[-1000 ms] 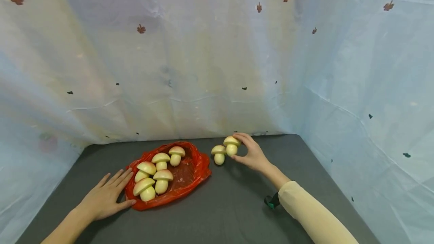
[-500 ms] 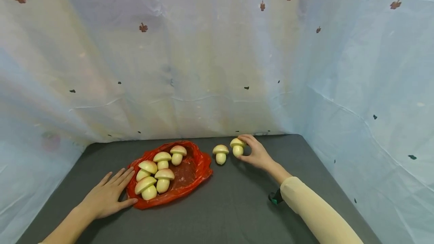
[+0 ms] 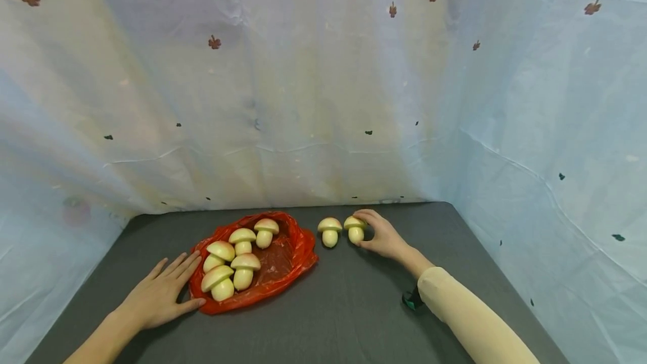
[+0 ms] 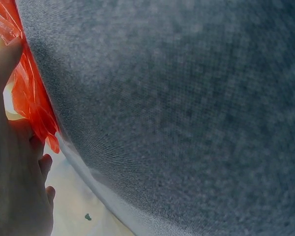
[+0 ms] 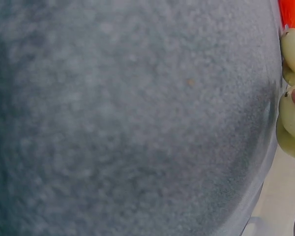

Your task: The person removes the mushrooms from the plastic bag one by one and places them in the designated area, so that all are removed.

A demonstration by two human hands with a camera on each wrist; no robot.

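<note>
My right hand [image 3: 385, 236] holds a model mushroom [image 3: 356, 233] with a pale stem and rounded cap, fingers at the cap and thumb at the stem. In the right wrist view this mushroom [image 5: 291, 120] shows at the right edge with the thumb against it. Just left of it stands a second mushroom [image 3: 329, 233], upright on the dark table. A red plastic bag [image 3: 303, 257], its mouth spread wide, has several more mushrooms [image 3: 243, 270] in its left part. My left hand [image 3: 159, 295] lies with straight, spread fingers against the bag's left edge.
Dark grey cloth covers the table [image 3: 323, 319]. Pale hanging sheets [image 3: 313, 89] with small leaf prints close off the back and both sides. A black and green band [image 3: 411, 299] hangs near my right sleeve.
My right hand has carried its mushroom slightly right and down, away from the neighbouring mushroom, onto the table beside it. The left hand and the bag keep their place.
</note>
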